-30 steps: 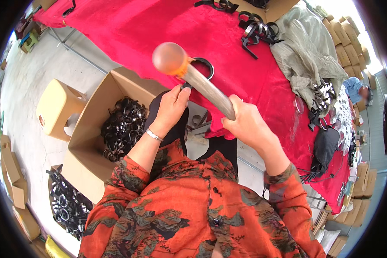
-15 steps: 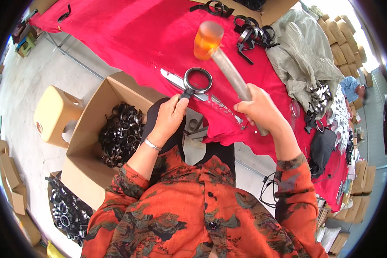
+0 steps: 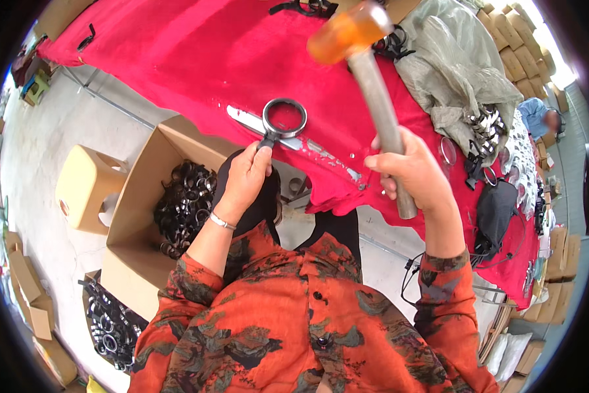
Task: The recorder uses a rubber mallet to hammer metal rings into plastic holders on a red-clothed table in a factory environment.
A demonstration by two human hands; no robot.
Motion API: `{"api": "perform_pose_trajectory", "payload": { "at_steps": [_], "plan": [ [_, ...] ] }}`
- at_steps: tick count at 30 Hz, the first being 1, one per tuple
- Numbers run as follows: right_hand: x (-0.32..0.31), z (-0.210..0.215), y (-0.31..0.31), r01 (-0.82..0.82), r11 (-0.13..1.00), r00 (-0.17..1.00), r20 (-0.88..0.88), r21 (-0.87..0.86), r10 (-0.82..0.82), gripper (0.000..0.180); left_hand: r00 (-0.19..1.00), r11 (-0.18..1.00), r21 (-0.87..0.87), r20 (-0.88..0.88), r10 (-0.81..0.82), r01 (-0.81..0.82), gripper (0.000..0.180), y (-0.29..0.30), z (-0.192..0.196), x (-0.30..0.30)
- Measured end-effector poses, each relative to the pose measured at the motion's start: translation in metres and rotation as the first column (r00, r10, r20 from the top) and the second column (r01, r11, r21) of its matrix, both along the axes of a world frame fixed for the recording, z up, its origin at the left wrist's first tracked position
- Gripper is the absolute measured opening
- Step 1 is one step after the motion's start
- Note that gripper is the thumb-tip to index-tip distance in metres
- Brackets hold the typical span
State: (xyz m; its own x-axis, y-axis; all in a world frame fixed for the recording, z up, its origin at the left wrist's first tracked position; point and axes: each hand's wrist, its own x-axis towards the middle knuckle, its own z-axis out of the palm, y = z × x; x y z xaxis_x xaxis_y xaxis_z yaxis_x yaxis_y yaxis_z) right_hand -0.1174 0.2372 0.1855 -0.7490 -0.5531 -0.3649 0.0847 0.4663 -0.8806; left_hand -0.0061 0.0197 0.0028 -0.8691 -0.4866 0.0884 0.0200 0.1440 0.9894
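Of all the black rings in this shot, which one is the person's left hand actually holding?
The single ring lying on the red cloth, pinched by the left hand. The other rings lie heaped in the cardboard box below.

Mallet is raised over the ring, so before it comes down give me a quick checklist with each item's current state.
1. Right hand wrapped around the mallet handle: ok.
2. Mallet head raised above the table, apart from the work: ok.
3. Left hand pinching the stem of the black ring: ok.
4. Ring lying on the metal strip on the red cloth: ok.
5. Left fingers out of the strike zone: not ok, they sit right beside the ring.
6. Ring seated flat: cannot tell.
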Motion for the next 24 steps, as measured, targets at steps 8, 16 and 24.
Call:
{"api": "perform_pose_trajectory", "payload": {
  "at_steps": [8,16,24],
  "plan": [
    [0.006,-0.043,0.016,0.034,0.999,0.989,0.142,-0.006,-0.032,0.031,0.996,0.998,-0.011,-0.061,-0.07,0.069,0.037,0.0,-0.006,-0.004],
    [0.041,-0.046,0.028,0.075,0.997,0.992,-0.104,0.021,-0.073,0.032,0.996,0.996,0.04,0.04,-0.081,0.079,0.038,0.001,-0.001,0.0],
    [0.045,-0.03,0.039,0.12,0.98,0.993,0.013,-0.157,-0.119,0.031,0.996,0.995,0.061,0.042,-0.077,0.074,0.039,-0.007,-0.004,0.004]
  ]
}}
